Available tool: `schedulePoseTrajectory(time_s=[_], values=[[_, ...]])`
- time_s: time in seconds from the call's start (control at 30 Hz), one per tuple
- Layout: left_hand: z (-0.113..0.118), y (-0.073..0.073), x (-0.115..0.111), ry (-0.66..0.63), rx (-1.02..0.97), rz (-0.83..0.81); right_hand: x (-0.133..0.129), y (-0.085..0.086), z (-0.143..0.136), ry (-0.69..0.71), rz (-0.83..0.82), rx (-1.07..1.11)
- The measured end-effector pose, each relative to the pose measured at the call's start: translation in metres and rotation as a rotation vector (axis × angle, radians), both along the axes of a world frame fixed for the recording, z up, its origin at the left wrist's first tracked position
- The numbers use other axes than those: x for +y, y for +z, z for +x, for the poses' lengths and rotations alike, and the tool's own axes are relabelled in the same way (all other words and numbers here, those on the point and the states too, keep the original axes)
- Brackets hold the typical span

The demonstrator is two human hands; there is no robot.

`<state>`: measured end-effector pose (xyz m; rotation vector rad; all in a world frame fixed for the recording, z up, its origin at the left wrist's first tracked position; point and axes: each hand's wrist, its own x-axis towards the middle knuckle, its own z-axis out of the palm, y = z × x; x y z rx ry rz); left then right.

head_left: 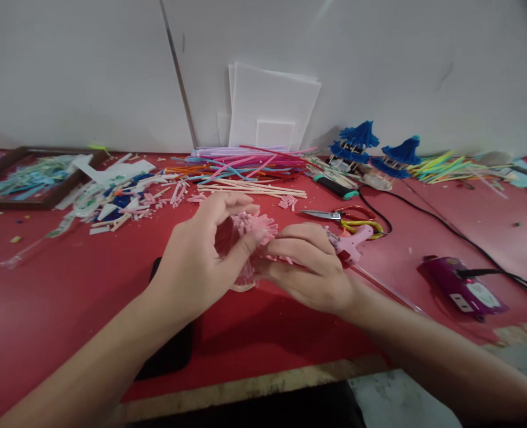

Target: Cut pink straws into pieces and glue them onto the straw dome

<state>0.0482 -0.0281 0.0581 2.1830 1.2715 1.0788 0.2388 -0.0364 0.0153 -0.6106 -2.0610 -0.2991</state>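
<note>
A small pink model made of cut straw pieces [257, 224] is between my hands, above the red table. Its top fans out in short strips, and a pale round base shows underneath. My left hand [196, 261] curls around its left side, thumb across the front and fingers behind. From the right, my right hand [310, 264] presses its fingers together against the model; a bit of pink straw shows between them. The fingertips are partly hidden. Just beyond my right hand lies a pink glue gun [353, 244], with a clear glue stick [388, 290] trailing toward my forearm.
Scissors [330, 216] and a dark-handled tool [335, 186] lie behind my right hand. Blue-roofed models [357, 142] stand at the back. Colored straws [245, 163], scraps [121, 199], and a brown frame [22, 205] line the wall. A purple power socket [464, 288] sits right; a black phone [172, 351] lies left.
</note>
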Motion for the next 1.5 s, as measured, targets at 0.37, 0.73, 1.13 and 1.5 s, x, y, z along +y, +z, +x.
schedulePoseTrajectory(time_s=[0.37,0.73,1.13,1.5], values=[[-0.002,0.001,0.003,-0.001,-0.012,-0.017,0.009,-0.004,0.004,0.084,0.049,-0.027],[0.001,0.004,0.002,0.036,0.019,-0.003,0.016,-0.018,-0.004,-0.040,0.046,0.094],[0.001,0.003,0.003,0.027,-0.024,-0.007,0.020,-0.012,-0.008,0.068,-0.147,0.087],[-0.001,0.002,0.004,0.025,-0.017,-0.015,0.025,-0.014,-0.010,0.002,-0.019,0.024]])
